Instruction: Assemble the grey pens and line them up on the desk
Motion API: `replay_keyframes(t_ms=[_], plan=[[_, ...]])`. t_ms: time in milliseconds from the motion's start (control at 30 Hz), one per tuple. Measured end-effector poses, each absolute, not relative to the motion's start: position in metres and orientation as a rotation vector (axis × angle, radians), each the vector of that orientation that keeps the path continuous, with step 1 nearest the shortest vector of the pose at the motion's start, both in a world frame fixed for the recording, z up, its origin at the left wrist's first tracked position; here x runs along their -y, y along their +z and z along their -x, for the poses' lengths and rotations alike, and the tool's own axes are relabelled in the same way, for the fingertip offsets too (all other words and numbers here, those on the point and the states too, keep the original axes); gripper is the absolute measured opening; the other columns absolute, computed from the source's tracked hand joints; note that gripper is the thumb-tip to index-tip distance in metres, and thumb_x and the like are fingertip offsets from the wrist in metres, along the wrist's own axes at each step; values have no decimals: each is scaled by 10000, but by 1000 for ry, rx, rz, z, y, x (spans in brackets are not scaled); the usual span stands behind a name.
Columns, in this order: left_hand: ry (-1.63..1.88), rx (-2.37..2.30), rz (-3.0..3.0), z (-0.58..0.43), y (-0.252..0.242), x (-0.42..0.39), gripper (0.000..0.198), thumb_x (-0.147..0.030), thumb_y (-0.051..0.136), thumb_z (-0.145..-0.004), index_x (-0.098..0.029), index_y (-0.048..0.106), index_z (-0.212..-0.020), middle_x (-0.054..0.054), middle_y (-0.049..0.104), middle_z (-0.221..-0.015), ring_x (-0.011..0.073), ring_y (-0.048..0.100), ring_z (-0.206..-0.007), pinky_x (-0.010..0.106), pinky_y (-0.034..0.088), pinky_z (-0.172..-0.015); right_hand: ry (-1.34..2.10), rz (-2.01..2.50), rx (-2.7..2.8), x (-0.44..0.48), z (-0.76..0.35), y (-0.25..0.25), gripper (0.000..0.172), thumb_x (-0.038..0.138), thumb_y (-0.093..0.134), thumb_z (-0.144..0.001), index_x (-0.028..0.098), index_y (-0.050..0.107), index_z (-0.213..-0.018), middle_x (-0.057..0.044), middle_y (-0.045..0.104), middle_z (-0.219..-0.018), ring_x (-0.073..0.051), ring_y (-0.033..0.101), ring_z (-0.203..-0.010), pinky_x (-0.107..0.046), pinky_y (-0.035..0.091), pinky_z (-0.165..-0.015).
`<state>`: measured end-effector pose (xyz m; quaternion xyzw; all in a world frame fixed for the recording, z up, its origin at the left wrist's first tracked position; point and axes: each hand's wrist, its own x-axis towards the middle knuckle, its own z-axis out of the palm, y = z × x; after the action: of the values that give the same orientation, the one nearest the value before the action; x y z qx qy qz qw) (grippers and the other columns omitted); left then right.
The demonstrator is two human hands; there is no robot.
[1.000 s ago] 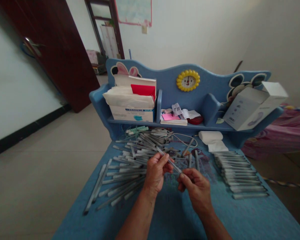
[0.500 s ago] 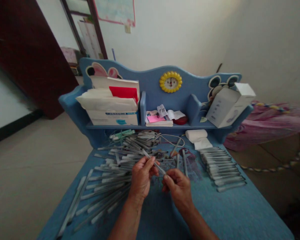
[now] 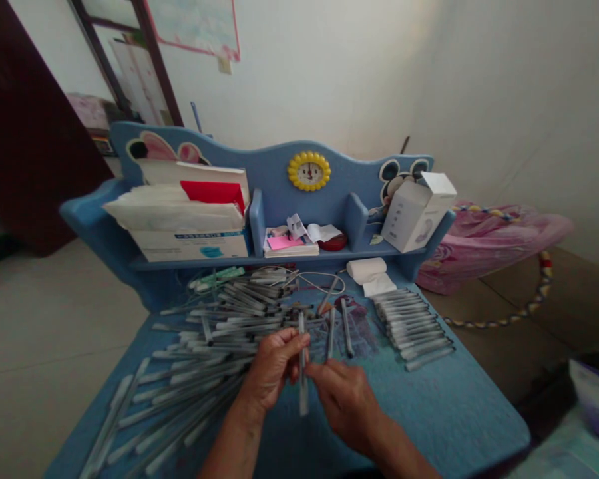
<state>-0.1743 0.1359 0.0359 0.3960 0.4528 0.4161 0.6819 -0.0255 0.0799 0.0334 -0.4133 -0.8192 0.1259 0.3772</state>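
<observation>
My left hand (image 3: 275, 366) pinches a slim grey pen-like stick in a clear plastic sleeve (image 3: 303, 396), held almost upright. My right hand (image 3: 347, 399) is closed, its fingertips against the stick's right side below my left thumb; whether they grip anything is hidden. Left of my hands, a loose heap of similar sleeved sticks (image 3: 190, 382) spreads across the blue desk (image 3: 439, 412). Two single sticks (image 3: 347, 327) lie just beyond my right hand. Farther right is a neat row of sleeved sticks (image 3: 416, 327), laid side by side.
A blue shelf (image 3: 274, 150) along the desk's back holds a mask box with papers (image 3: 190, 245), a yellow flower-shaped clock (image 3: 309, 171) and a white box (image 3: 419, 213). A paper roll (image 3: 367, 270) and a white cable (image 3: 324, 273) lie below it.
The stick has turned from slanted to nearly upright. My right hand has left its lower end and moved against its side. The camera view has swung right.
</observation>
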Motion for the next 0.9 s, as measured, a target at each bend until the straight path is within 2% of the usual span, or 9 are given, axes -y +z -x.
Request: replay_keyframes(t_ms=[67, 167, 233, 300, 433, 600, 733, 900], plan=[[855, -972, -906, 170, 34, -134, 281, -372, 693, -661, -126, 571, -723, -40, 517, -456, 35, 353, -316, 148, 225, -322, 152, 1082, 2252, -78, 25, 33, 288, 88, 396, -824, 221, 577, -1004, -5, 584, -714, -128, 539, -620, -223, 409, -583], [780, -955, -915, 164, 34, -131, 388, -347, 717, -631, -115, 588, -915, -53, 509, -478, 37, 348, -338, 151, 201, -338, -8, 1113, 2340, -78, 26, 33, 237, 101, 433, -812, 219, 567, -968, 4, 581, -696, -129, 530, -600, -232, 392, -570], [755, -960, -927, 162, 35, -130, 428, -357, 716, -630, -108, 591, -954, -61, 488, -474, 34, 338, -339, 154, 188, -345, -76, 1113, 2348, -77, 25, 34, 205, 109, 429, -815, 212, 567, -926, 9, 570, -656, -128, 513, -563, -240, 375, -545], [750, -943, -952, 160, 36, -128, 412, -395, 688, -660, -106, 605, -942, -61, 482, -474, 27, 318, -330, 158, 177, -349, -128, 1096, 2347, -76, 21, 36, 201, 113, 408, -832, 202, 571, -909, 7, 563, -628, -129, 506, -545, -248, 365, -533], [789, -943, -1004, 161, 38, -128, 409, -454, 626, -708, -104, 612, -919, 3, 591, -545, 29, 340, -327, 166, 185, -352, -233, 1140, 2317, -73, -10, 40, 221, 115, 385, -867, 172, 589, -933, -5, 573, -604, -128, 521, -545, -245, 368, -541], [854, -1019, -1023, 165, 38, -131, 376, -439, 614, -714, -103, 610, -884, 15, 607, -539, 36, 362, -334, 163, 189, -356, -417, 1677, 2191, -80, -87, 34, 256, 87, 392, -845, 167, 606, -959, -53, 673, -744, -144, 611, -633, -235, 383, -584], [872, -1055, -1040, 165, 35, -132, 363, -429, 613, -713, -105, 612, -876, 13, 607, -540, 45, 379, -348, 161, 209, -357, -283, 2196, 2268, -92, -136, 27, 278, 104, 371, -860, 215, 593, -988, -52, 701, -869, -164, 648, -684, -236, 356, -540], [857, -1089, -1056, 162, 32, -132, 354, -432, 611, -707, -110, 616, -854, 8, 605, -535, 49, 388, -346, 163, 214, -360, -98, 2399, 2316, -103, -152, 25, 303, 113, 324, -874, 205, 584, -1001, -80, 697, -900, -193, 657, -764, -252, 362, -569]])
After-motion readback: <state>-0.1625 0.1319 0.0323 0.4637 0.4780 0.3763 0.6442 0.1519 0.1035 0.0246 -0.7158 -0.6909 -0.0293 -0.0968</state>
